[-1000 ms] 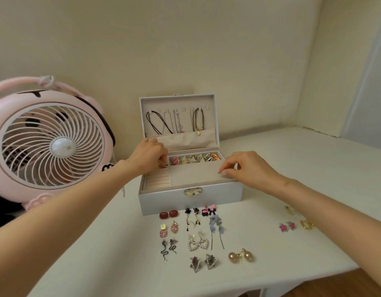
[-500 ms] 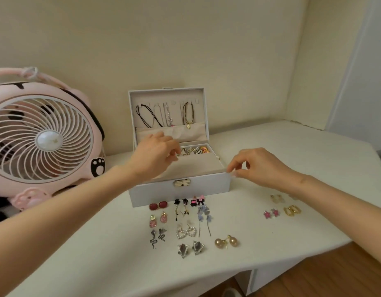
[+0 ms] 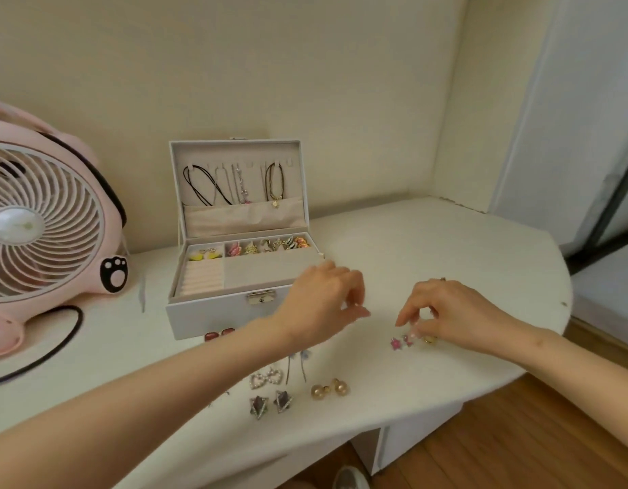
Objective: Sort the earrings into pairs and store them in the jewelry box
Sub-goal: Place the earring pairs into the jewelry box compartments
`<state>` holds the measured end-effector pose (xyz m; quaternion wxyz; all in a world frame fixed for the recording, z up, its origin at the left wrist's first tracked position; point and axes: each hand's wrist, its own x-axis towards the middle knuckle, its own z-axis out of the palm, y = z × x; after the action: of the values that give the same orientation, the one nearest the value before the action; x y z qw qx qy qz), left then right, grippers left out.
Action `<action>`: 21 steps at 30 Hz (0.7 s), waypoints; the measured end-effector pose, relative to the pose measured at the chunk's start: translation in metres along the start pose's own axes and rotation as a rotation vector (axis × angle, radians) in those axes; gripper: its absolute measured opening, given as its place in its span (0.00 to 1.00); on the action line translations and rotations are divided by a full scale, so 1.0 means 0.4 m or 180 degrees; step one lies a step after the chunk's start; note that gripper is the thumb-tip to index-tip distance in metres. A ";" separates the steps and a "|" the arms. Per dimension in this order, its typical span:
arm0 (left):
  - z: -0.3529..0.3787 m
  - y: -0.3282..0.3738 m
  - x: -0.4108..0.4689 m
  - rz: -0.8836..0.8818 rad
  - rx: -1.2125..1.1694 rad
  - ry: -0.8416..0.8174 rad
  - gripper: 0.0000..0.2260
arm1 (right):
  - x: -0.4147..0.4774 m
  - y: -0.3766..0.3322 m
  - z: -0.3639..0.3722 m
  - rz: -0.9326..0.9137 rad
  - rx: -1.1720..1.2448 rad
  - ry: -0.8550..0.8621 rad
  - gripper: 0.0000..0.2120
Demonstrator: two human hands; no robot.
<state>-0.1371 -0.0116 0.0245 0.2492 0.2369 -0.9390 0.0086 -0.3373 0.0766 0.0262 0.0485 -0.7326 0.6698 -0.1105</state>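
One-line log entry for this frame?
phase: picking pair | right hand: fingertips at pink star earrings | left hand: empty, hovering | jewelry box: open

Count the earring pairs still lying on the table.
6 visible: red pair by the box front, pearl hearts, blue drops, star studs, gold balls, pink stars. The left forearm may hide more.

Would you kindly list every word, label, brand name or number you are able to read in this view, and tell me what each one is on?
There is no readable text.
The pink fan bears only a paw-print drawing, with no letters.
The jewelry box shows a plain metal clasp with no readable marking.
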 end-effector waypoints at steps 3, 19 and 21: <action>0.048 0.061 0.033 -0.0310 -0.0302 -0.0586 0.15 | -0.006 -0.009 0.013 0.0041 -0.0057 -0.0091 0.07; -0.025 0.004 0.001 -0.0571 -0.0462 -0.0588 0.07 | 0.078 -0.108 -0.002 -0.0094 0.1069 0.0213 0.08; -0.073 -0.038 -0.027 -0.0615 -0.0383 -0.0447 0.05 | 0.117 -0.149 0.001 -0.0229 0.1195 0.0270 0.07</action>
<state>-0.1084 -0.0165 0.0433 0.1963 0.3109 -0.9257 -0.0885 -0.2756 0.0359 0.0434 0.1521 -0.7289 0.6122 -0.2660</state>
